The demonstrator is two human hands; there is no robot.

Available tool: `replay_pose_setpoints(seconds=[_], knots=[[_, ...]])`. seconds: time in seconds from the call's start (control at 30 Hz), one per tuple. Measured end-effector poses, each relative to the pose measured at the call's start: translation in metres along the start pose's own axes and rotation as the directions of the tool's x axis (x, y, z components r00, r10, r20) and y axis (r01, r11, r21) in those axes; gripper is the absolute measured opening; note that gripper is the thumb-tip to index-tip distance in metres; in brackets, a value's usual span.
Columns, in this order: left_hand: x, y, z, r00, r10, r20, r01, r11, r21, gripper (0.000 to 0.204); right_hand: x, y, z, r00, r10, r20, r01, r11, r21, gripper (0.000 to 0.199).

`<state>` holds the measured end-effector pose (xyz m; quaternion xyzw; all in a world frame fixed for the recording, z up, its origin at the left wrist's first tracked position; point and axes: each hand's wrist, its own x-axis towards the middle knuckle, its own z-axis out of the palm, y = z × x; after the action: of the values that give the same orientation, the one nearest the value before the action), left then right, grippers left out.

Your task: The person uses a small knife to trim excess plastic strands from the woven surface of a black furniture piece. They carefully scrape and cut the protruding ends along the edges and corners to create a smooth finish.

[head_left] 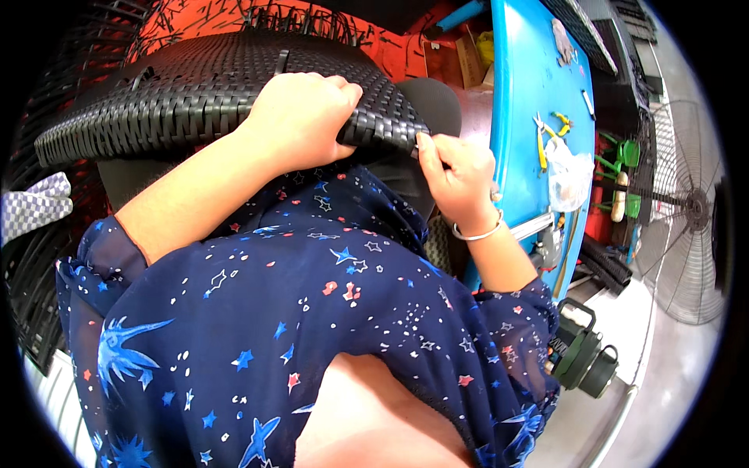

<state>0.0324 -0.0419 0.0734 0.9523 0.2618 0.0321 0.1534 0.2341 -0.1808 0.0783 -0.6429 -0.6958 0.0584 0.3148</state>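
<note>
Along the black weave (218, 82), my L hand (300, 121) grips the near edge (172, 125), R hand (459, 175) pinches the corner (396, 131); I'd brace w/ L, work R gently.

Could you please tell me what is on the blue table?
The blue table holds yellow-handled pliers, another yellow tool, a plastic bag and a greyish cloth; anything under the bag is hidden.

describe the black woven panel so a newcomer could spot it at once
Find the bright blue table. Left of it, the left hand and right hand touch the edge of a curved black panel. Its tight weave separates it from loose black strips beyond.
</note>
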Motion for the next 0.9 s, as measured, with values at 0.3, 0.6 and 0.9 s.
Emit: replay_pose_setpoints(seconds=[0.3,0.6,0.9], knots=[[-0.003,0.001,-0.002,1.0,-0.007,0.009,0.008,0.999,-0.051,0.065,0.013,0.006,-0.012,0.944,-0.317,0.096,0.331,0.911,-0.245,0.026],[0.003,-0.003,0.006,0.997,0.047,-0.061,-0.049,0.998,-0.031,0.065,-0.002,0.022,-0.026,0.996,0.023,0.083,-0.006,0.979,-0.202,0.012],[-0.025,-0.046,-0.002,0.956,0.186,-0.225,-0.183,0.982,0.034,0.069,-0.016,-0.011,-0.056,0.989,0.107,0.101,-0.105,0.994,-0.027,0.035]])
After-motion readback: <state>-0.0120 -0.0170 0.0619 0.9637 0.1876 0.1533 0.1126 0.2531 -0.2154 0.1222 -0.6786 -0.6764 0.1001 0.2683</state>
